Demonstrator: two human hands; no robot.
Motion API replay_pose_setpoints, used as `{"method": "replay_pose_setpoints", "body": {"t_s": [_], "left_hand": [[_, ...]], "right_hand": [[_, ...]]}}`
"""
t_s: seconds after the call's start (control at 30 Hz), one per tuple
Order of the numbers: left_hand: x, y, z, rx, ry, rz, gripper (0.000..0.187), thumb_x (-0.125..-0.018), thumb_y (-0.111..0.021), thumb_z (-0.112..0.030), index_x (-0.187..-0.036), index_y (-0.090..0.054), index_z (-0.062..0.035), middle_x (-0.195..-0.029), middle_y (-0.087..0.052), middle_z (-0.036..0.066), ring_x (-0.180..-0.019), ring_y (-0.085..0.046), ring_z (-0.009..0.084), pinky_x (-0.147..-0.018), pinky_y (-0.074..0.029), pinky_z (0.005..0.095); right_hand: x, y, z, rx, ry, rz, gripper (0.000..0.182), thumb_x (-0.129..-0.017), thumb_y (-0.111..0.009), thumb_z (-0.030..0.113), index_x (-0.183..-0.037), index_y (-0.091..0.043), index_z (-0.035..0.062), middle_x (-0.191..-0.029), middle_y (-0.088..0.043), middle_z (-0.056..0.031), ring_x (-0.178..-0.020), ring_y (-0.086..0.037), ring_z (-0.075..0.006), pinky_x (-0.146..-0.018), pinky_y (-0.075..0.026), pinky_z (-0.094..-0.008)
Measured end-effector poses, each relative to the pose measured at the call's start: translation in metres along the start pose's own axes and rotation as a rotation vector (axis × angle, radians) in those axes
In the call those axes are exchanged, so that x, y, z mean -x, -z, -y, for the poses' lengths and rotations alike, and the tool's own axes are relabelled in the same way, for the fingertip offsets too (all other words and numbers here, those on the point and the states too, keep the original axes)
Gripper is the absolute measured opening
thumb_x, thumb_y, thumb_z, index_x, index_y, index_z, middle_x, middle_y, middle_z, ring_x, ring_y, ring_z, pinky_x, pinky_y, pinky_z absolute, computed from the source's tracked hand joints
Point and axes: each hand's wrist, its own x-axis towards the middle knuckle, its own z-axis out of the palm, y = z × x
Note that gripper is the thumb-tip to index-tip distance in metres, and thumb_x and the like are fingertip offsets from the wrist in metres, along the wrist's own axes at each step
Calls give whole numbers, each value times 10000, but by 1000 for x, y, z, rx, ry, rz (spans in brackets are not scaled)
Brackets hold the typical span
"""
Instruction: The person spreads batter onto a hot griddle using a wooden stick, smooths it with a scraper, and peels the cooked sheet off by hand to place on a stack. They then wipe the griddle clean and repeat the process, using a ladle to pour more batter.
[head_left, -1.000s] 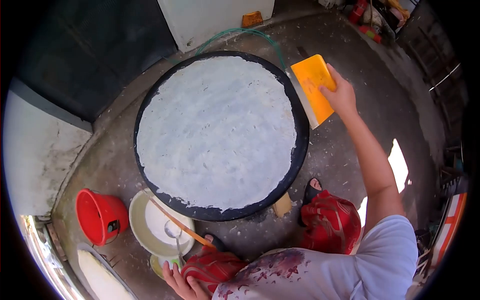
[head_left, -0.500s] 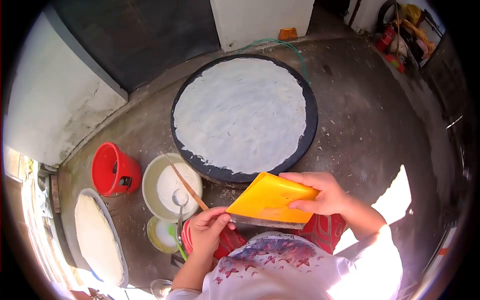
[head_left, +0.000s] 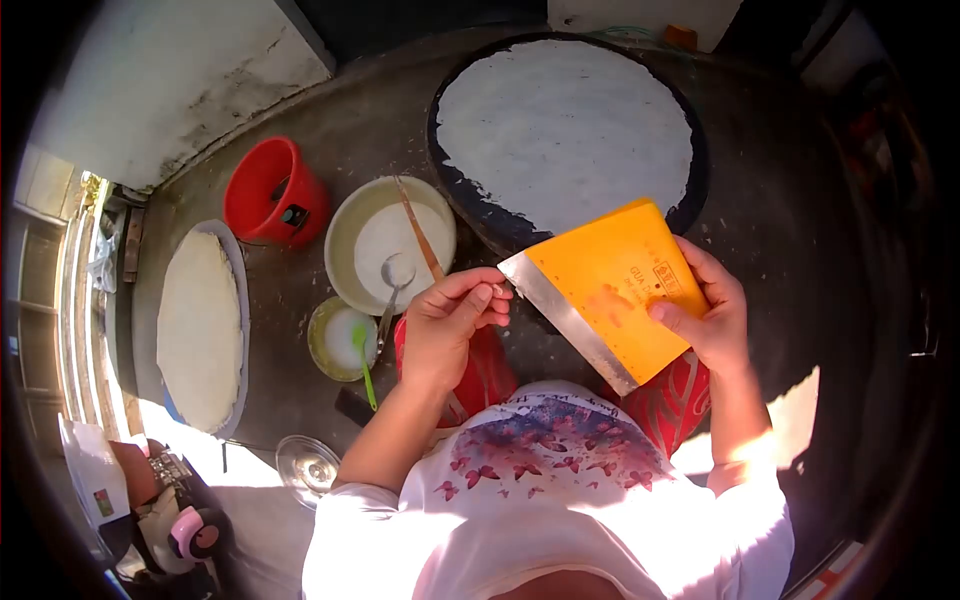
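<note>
My right hand (head_left: 712, 312) grips a yellow scraper (head_left: 615, 285) by its folded upper edge. The scraper is tilted, its metal blade (head_left: 570, 325) facing down and left. Close to the blade's upper left corner, my left hand (head_left: 450, 325) is closed in a pinch; a tiny pale bit may be at its fingertips, too small to name. Beyond the scraper lies a large round black griddle (head_left: 440, 150) coated with a thin white layer of batter (head_left: 570, 130). A pale bowl (head_left: 340, 240) of white batter holds a metal ladle (head_left: 397, 270) and a wooden stick (head_left: 418, 228).
Left of the bowl stands a red bucket (head_left: 262, 190). A smaller bowl (head_left: 318, 345) with a green-handled brush (head_left: 366, 370) sits nearer me. Flat pale sheets (head_left: 200, 330) rest on a tray (head_left: 238, 270) at the far left. A glass lid (head_left: 305, 470) lies close by.
The view has shifted, so the griddle appears farther up and right. The scraper has turned from blade down to blade facing down-left, and my left fingers have come off its corner into a pinch.
</note>
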Motion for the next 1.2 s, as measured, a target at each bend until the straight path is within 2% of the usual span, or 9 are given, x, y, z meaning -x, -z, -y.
{"method": "replay_pose_setpoints", "body": {"t_s": [0.23,0.37,0.57,0.73,0.83,1.0,1.1,1.13,1.2], "left_hand": [[6,5,1,175,6,93,165,-846,-566,-67,-975,-580,35,-866,-605,87,-725,-571,136,-653,-477,242],[7,14,-4,-49,-21,-14,159,-824,-600,-69,-942,-598,37,-794,-607,75,-679,-552,112,-619,-461,218],[9,110,-29,-193,-371,-452,170,-861,-477,15,-970,-597,65,-866,-627,120,-743,-595,139,-684,-490,234],[20,245,-21,-916,-535,-820,198,-840,-459,17,-965,-611,40,-995,-627,113,-877,-598,157,-818,-439,245],[28,264,-27,-1052,-357,-949,184,-839,-510,-40,-976,-608,33,-1029,-619,122,-901,-593,153,-814,-439,262],[34,226,-41,-834,-407,-911,173,-817,-597,-115,-881,-637,40,-1047,-610,128,-903,-580,153,-793,-437,267],[25,197,-27,-750,-391,-772,169,-791,-636,-118,-796,-651,50,-1039,-603,152,-932,-564,172,-781,-429,267],[24,194,-20,-879,-414,-704,106,-775,-619,-53,-810,-650,41,-1037,-600,153,-961,-564,196,-796,-431,284],[24,177,-9,-1013,-400,-661,381,-726,-571,60,-1099,-554,-20,-1273,-431,137,-1089,-499,238,-844,-423,320]], "right_hand": [[0,-21,-3,0,34,37,524,-716,-661,-39,-1201,-462,-41,-1110,-569,-129,-1010,-554,-160,-860,-443,-269],[1,-25,-4,41,61,16,523,-715,-655,-52,-1201,-463,-38,-1102,-573,-124,-1007,-556,-162,-852,-448,-264],[7,-8,-11,154,-36,-109,510,-717,-697,72,-1184,-497,19,-1052,-595,-88,-901,-585,-119,-749,-486,-228],[10,6,-22,198,-112,-154,521,-714,-708,122,-1186,-502,43,-1065,-594,-87,-906,-586,-127,-756,-488,-242],[6,9,-27,261,-124,-199,530,-714,-712,144,-1191,-500,49,-1085,-585,-97,-939,-577,-135,-775,-484,-260],[-21,29,-40,392,-222,-352,509,-745,-687,162,-1205,-494,59,-1140,-554,-113,-989,-567,-187,-814,-471,-275],[-54,75,-62,441,-248,-470,488,-780,-626,44,-1234,-452,6,-1140,-547,-139,-1013,-556,-190,-861,-451,-298],[-65,91,-69,512,-254,-551,509,-776,-626,36,-1243,-432,-19,-1146,-543,-147,-1018,-552,-203,-875,-439,-301],[-80,148,-104,669,-256,-645,533,-765,-633,36,-1252,-424,-16,-1169,-535,-161,-1034,-552,-215,-883,-427,-295]]}}
